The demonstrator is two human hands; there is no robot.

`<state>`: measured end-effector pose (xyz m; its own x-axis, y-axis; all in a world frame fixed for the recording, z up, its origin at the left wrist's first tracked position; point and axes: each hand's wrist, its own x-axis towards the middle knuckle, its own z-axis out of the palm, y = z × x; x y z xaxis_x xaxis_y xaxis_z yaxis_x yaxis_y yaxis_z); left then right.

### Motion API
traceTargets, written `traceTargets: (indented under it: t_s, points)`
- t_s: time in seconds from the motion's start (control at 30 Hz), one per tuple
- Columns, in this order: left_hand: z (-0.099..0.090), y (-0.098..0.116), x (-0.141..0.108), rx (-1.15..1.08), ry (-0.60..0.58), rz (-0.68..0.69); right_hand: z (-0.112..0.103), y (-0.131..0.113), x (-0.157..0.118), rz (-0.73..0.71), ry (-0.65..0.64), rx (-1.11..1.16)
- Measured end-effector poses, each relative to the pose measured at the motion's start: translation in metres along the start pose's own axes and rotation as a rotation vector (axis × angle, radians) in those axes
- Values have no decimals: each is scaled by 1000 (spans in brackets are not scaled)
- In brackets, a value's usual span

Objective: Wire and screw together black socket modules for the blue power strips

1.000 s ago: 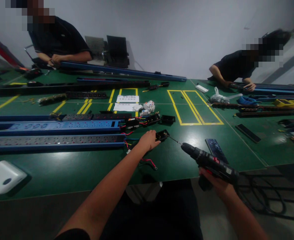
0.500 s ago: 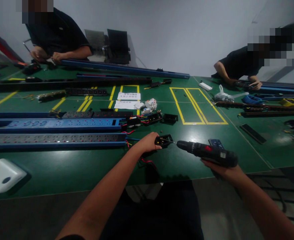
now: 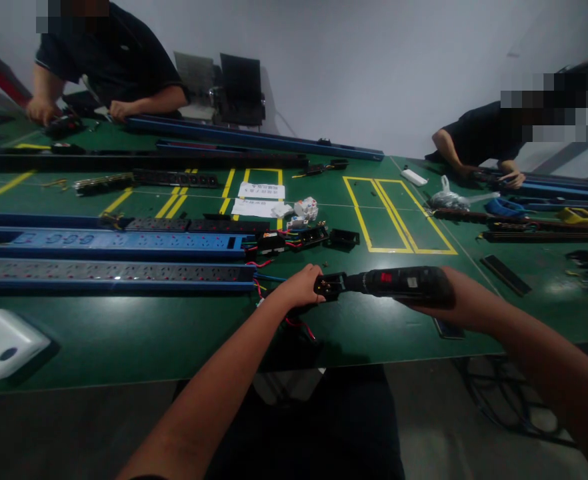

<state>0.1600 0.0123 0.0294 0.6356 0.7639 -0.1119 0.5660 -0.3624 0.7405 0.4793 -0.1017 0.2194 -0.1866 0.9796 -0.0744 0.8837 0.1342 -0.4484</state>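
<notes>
While your left hand is clamped, thumb and fingers, on the near end of a small black housing with brass-coloured parts inside, your right hand is closed on a black drill, whose body hides much of your grip. The drill lies nearly level, its nose at the housing's far end from your left hand; you cannot tell here whether the housing rests on the table or is lifted slightly. Just below your left hand a red wire lies loose, and to its left a blue wire runs to a grey-faced socket strip. Beyond that strip, parallel to it, is a blue-faced strip. Past your left hand, slightly to the right, sits an open black box, with white connectors farther off and two paper labels beside them. Below your right hand, partly covered, is a phone; beyond it to the right lies a flat black bar. Well left of your left hand stands a white box. Across the table, one co-worker is to your left, another to your right.
</notes>
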Motion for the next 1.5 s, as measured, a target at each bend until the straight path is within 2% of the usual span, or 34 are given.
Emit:
traceTargets:
  t_s: [0.07, 0.1, 0.4, 0.63, 0.87, 1.1, 1.3, 1.5]
  points:
    - [0, -1, 0, -6, 5, -5, -5, -7, 8, -12, -124, -52]
    - [0, -1, 0, -7, 8, -4, -7, -10, 12, -9, -144, -85]
    - [-1, -3, 1, -8, 42, 12, -14, -43, 33, 18, -125, -301]
    - [-1, -2, -1, 17, 54, 34, -15, -55, 42, 21, -137, -412]
    - [-5, 5, -6, 62, 57, 9, -18, -75, 55, 54, -210, -495]
    - [-1, -2, -3, 110, 43, 25, -22, -101, 68, 44, -329, -586]
    - [-2, -1, -2, 110, 26, 0, -19, -106, 75, 8, -346, -611]
    - [0, -4, -2, 132, 38, 37, -19, -116, 83, -49, -366, -664]
